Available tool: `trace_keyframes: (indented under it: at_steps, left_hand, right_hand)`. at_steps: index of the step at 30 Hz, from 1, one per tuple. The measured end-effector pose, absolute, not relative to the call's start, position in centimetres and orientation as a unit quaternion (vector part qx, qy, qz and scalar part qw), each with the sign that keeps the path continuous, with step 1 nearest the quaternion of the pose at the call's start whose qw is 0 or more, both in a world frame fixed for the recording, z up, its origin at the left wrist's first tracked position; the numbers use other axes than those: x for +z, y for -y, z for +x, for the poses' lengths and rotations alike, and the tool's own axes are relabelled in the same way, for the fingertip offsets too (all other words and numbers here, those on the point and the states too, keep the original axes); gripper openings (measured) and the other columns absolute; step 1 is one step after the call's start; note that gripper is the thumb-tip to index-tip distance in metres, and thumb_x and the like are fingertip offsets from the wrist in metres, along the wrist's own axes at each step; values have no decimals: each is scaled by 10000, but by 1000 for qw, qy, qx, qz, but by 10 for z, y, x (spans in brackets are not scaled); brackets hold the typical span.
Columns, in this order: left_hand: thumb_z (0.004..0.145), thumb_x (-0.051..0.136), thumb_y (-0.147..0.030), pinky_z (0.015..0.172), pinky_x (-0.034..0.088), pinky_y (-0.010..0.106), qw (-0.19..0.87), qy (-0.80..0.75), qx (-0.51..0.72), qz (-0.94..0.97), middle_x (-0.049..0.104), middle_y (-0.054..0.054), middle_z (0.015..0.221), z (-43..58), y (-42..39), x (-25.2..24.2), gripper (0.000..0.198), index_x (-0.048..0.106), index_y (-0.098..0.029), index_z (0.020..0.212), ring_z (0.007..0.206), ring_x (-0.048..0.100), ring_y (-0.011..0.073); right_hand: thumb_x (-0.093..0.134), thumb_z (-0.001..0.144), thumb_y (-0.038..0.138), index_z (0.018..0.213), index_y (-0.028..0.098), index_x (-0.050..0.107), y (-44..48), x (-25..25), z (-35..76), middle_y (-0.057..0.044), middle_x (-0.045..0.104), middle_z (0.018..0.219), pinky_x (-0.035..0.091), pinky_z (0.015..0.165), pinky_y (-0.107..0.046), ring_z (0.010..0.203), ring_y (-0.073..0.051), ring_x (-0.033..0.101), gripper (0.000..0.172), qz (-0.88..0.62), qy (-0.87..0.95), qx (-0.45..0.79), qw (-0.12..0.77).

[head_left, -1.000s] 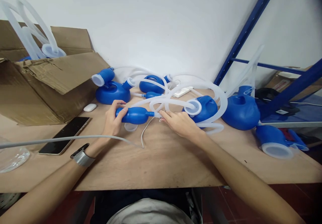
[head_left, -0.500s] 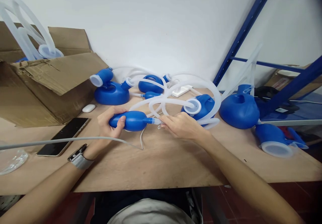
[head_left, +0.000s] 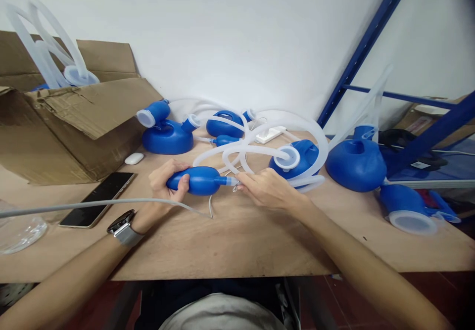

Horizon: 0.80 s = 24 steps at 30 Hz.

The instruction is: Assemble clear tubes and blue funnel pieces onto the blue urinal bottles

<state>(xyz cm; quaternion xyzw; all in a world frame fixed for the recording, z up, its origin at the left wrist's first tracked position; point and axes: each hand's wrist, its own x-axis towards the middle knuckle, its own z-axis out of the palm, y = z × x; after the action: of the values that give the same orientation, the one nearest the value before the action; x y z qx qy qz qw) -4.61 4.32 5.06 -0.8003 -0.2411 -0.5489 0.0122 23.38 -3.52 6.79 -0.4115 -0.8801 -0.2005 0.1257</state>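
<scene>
My left hand [head_left: 163,184], with a watch on its wrist, is wrapped around a blue oval plastic urinal receiver [head_left: 202,180], held sideways above the table. From the receiver's narrow right neck runs a translucent tube [head_left: 230,181]. My right hand [head_left: 269,186] pinches this tube's end just beyond the neck. A small wire clamp [head_left: 235,188] shows beneath my right fingertips; they partly cover the joint. Right behind my right hand sits a blue urinal bottle [head_left: 306,157] with a white cap and coiled translucent hose [head_left: 322,137].
An open cardboard box [head_left: 67,137] with hoses stands left. A phone [head_left: 98,199], white earbud case [head_left: 134,158] and glass dish [head_left: 22,231] lie nearby. More blue bottles stand behind [head_left: 168,137] and right [head_left: 356,164]. A grey cable [head_left: 111,202] crosses before my left wrist.
The whole view has shifted slightly, with things appearing a little further right. Both hands keep the same hold on the receiver and tube; my right fingers sit slightly closer to the neck.
</scene>
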Motion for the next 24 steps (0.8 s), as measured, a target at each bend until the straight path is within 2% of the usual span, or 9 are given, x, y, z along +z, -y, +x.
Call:
trace_keyframes:
  at_steps: [2,5,9,16,20,24]
  left_hand:
    - [931,567,-272,715,595,363,8,257,-535,-805,771,69,892,-46,-40,53,131,668,-192,954,797,736,227]
    - [919,568,-254,671,586,347,17,218,-552,-805,764,64,857,-45,-39,54,120,668,-191,940,749,728,219]
    - [912,575,-224,673,594,351,24,194,-561,-804,765,66,869,-44,-39,54,111,668,-195,966,750,732,221]
    - [914,591,-209,685,606,348,47,183,-540,-820,766,81,902,-48,-38,51,116,656,-188,1008,785,741,223]
    - [896,595,-215,668,608,350,57,168,-552,-815,771,70,888,-48,-41,48,117,650,-210,999,763,744,225]
    - [888,585,-247,671,621,379,69,179,-561,-805,779,79,921,-44,-40,44,154,649,-219,1024,786,751,243]
  right_hand:
    - [260,1139,310,1077,119,634,36,68,233,-92,703,853,171,562,-342,608,-153,534,425,-418,878,-189,134]
    - [276,1135,311,1117,122,635,38,69,231,-91,704,852,169,564,-340,614,-163,540,406,-420,880,-179,131]
    - [245,1140,372,1094,128,640,41,68,227,-72,666,744,170,565,-329,608,-184,531,467,-435,873,-164,146]
    - [217,1140,388,1114,128,636,42,67,226,-60,645,723,168,576,-324,570,-178,483,494,-436,877,-144,140]
    - [270,1134,368,1083,139,635,45,68,223,-61,647,721,175,580,-330,582,-185,493,434,-441,881,-121,123]
    - [308,1125,328,1065,152,612,48,79,221,-52,663,750,242,588,-321,612,-193,537,356,-456,874,-59,153]
